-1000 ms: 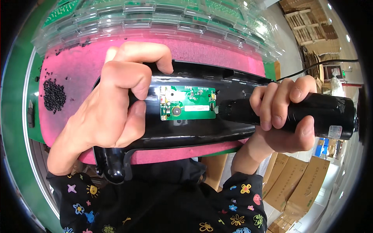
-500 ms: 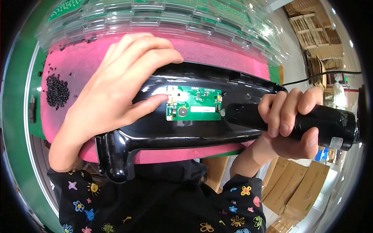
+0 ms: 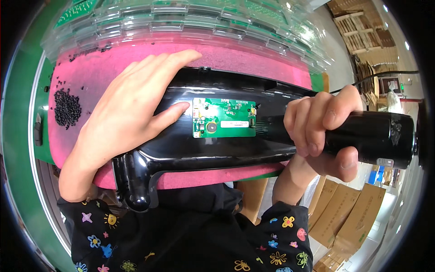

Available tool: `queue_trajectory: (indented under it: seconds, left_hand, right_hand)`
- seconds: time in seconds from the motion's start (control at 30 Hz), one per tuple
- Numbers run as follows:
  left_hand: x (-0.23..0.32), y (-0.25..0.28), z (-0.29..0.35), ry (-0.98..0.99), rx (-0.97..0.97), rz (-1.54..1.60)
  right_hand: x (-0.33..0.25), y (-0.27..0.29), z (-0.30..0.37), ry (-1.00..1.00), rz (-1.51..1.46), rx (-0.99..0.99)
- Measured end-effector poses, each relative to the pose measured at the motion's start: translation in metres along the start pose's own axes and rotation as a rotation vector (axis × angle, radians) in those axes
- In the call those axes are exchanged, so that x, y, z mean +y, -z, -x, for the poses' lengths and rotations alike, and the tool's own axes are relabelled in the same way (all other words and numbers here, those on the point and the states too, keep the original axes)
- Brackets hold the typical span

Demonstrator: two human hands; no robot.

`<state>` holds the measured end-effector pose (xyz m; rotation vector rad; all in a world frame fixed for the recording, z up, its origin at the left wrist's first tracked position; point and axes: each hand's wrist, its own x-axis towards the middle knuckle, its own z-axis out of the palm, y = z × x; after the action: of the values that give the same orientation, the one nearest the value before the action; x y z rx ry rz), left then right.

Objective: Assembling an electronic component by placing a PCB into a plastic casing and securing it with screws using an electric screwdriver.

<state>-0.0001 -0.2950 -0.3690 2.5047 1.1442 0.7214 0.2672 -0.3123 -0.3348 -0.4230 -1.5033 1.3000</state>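
A long glossy black plastic housing (image 3: 217,152) lies across the pink mat, with a green circuit board (image 3: 238,111) seated in its middle. My left hand (image 3: 129,106) lies over the housing's left end, fingers stretched past its far edge and thumb apart, pointing at the board's left side. My right hand (image 3: 319,131) is wrapped around a thick black electric screwdriver (image 3: 376,136) held over the housing's right part. Its front end points left at the board's right edge; the dark tip blends into the housing, so contact cannot be made out.
Small black screws (image 3: 67,108) lie heaped on the pink mat (image 3: 95,63) at the left. Behind stand stacked clear plastic trays (image 3: 167,20) with green boards. A box cutter (image 3: 38,129) lies on the green table edge. A black cable (image 3: 385,73) runs at right; cardboard boxes (image 3: 351,217) stand lower right.
My right hand has shifted left and slightly up with the screwdriver. My left fingers have straightened and lifted from the housing's far edge, and the thumb has drawn back a little from the board.
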Motion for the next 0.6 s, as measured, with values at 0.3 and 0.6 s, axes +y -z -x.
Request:
queue_trajectory:
  seconds: [0.3,0.6]
  left_hand:
    - [0.000,0.003,-0.002,0.011,-0.068,-0.036]
    - [-0.005,0.008,0.002,-0.076,-0.041,-0.042]
  right_hand:
    - [-0.001,0.007,-0.001,-0.024,-0.028,0.077]
    - [-0.001,0.016,-0.002,-0.066,-0.269,-0.025]
